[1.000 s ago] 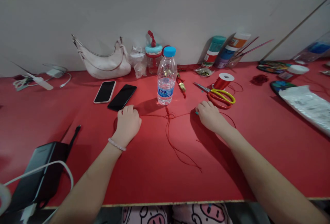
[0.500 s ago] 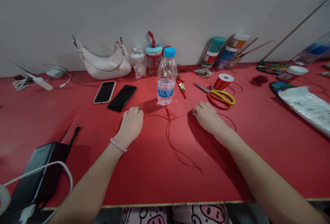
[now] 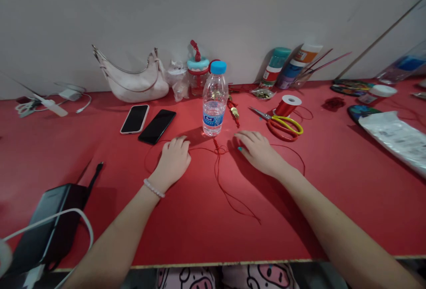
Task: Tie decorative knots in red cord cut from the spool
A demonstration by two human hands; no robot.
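A thin red cord (image 3: 217, 167) lies on the red table, with a small knot and loose loop (image 3: 219, 150) in its middle and two loose ends trailing toward me. My left hand (image 3: 173, 160), wearing a pale bead bracelet (image 3: 154, 188), rests palm down over the cord's left stretch, fingers loosely spread. To the right of the knot, my right hand (image 3: 258, 151) hovers low or rests over the other stretch, fingers extended and thumb apart. Just behind the knot stands a water bottle (image 3: 214, 102) with a blue cap.
Scissors (image 3: 282, 124) and a red cord spool (image 3: 288, 105) lie right of the bottle. Two phones (image 3: 135, 119) (image 3: 157, 126) lie left. Behind are a white handbag (image 3: 136, 82), a lidded jar (image 3: 199, 78) and paint bottles (image 3: 278, 67). A black power bank (image 3: 53, 218) sits front left.
Both hands have moved inward toward the knot, the right hand more. Their fingers have loosened and spread. The knot and bottle have stayed in place.
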